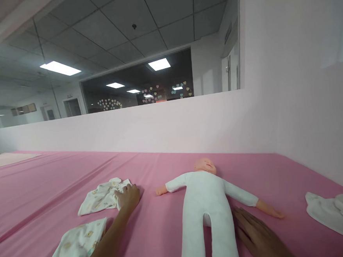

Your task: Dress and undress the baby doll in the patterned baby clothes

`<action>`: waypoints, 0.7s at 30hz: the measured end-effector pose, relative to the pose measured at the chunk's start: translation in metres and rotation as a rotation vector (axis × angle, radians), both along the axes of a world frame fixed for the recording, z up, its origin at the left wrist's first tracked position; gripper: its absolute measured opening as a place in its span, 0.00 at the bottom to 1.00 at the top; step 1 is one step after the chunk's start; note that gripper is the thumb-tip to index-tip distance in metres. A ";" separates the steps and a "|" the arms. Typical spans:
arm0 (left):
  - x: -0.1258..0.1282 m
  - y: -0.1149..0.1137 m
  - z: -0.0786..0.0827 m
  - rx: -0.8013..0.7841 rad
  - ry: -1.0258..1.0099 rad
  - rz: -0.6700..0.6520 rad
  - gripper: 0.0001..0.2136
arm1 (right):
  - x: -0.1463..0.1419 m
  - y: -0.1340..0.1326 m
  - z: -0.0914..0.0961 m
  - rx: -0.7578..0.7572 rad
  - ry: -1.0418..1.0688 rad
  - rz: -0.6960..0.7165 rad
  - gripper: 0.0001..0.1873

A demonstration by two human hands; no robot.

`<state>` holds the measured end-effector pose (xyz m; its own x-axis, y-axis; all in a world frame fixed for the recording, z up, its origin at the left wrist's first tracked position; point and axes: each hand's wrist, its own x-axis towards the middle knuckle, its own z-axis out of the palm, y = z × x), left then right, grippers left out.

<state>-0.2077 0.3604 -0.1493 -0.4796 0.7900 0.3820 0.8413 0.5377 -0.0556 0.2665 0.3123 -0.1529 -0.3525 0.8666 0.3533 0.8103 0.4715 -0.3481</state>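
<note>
Facing a white-bodied doll (207,194) on its back at lower centre, with arms spread, probably for easy access from both sides. Seeing a patterned cloth (75,245) at lower left and a white cloth (336,213) at the right edge, perhaps set aside for free space between. Resting the right hand (257,233) at lower right, fairly flat, with fingers extended, gripping nothing; just beside or touching the doll, cannot tell which. Resting the left hand (129,197), half-curled, on a second patterned cloth (97,199) left of centre; cannot tell whether pinching it. Looking beyond to a white wall (160,129) and, across the top, a wide window (118,42).
</note>
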 end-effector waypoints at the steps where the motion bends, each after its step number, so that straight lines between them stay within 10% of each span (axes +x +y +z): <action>1: 0.000 0.000 0.000 0.001 -0.001 0.000 0.19 | 0.000 0.001 -0.001 0.005 0.001 -0.005 0.24; 21: 0.001 -0.002 -0.001 -0.003 0.017 -0.010 0.20 | 0.001 -0.003 0.001 0.033 0.018 0.016 0.24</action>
